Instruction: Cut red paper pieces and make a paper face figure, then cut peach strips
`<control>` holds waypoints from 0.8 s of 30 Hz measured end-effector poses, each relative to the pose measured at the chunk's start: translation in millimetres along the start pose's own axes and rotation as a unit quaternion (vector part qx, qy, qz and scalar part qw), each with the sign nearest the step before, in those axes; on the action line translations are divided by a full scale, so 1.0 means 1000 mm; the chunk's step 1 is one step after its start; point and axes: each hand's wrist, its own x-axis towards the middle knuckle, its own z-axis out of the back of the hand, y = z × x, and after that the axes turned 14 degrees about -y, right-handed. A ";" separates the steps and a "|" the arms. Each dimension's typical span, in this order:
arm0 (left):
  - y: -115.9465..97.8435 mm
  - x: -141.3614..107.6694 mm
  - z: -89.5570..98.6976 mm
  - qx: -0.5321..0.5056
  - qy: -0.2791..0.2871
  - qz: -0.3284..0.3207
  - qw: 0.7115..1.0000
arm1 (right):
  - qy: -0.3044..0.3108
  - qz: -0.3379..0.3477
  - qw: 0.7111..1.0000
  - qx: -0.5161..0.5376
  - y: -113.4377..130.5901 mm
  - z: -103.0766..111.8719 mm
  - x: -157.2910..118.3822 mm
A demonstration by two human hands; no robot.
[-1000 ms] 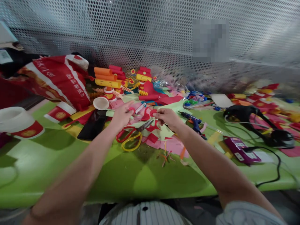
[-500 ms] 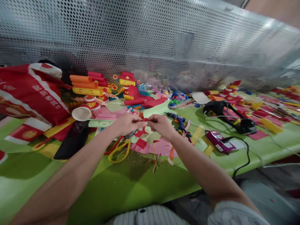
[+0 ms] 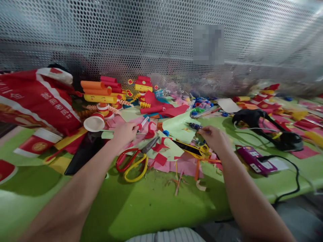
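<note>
"Across the left of the frame, what does that red bag [image 3: 35, 95] say?"

"It carries Chinese characters in white; I make out 金 near the left edge, but the others are too blurred to vouch for."

"Other labels?"

"1 paper cup [image 3: 39, 143] lies on its side below the bag, red between white bands, with a round gold emblem. At the right, a purple box [image 3: 253, 159] has pale labels too small to read, and a black cable [image 3: 285, 159] runs from it."

"More containers?"

"A white cup [image 3: 94, 124], left of centre, turns its pale mouth to the camera. Another red-and-white cup [image 3: 6, 168] is cut off by the left edge."

"The hands?"

"Left hand [image 3: 124, 133]: fingers narrow, pinching a small red piece [image 3: 139, 126] just left of centre. Right hand [image 3: 216, 137]: fingers narrowed on the rear of a dark blue glue gun [image 3: 194, 126], right of centre, its nozzle pointing left."

"Around them?"

"Red-and-yellow-handled scissors [image 3: 150, 145] below the left hand, and red paper scraps [image 3: 160, 159] mid-frame, on the green tabletop [image 3: 151, 201]."
</note>
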 end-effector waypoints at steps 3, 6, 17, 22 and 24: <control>0.001 -0.001 -0.008 0.005 0.009 -0.022 1.000 | 0.026 -0.034 0.995 -0.094 -0.014 0.001 0.006; 0.004 -0.001 -0.012 0.017 0.015 -0.048 0.999 | 0.045 -0.053 0.988 -0.136 -0.023 -0.002 0.011; 0.006 -0.008 -0.023 0.063 0.029 -0.135 0.988 | 0.082 -0.072 0.985 -0.136 -0.038 -0.023 0.016; 0.009 -0.008 -0.027 0.084 0.028 -0.131 0.987 | 0.031 -0.165 0.986 0.010 -0.048 -0.032 0.020; 0.010 -0.007 -0.027 0.089 0.026 -0.127 0.988 | 0.032 -0.216 0.972 0.085 -0.051 -0.035 0.021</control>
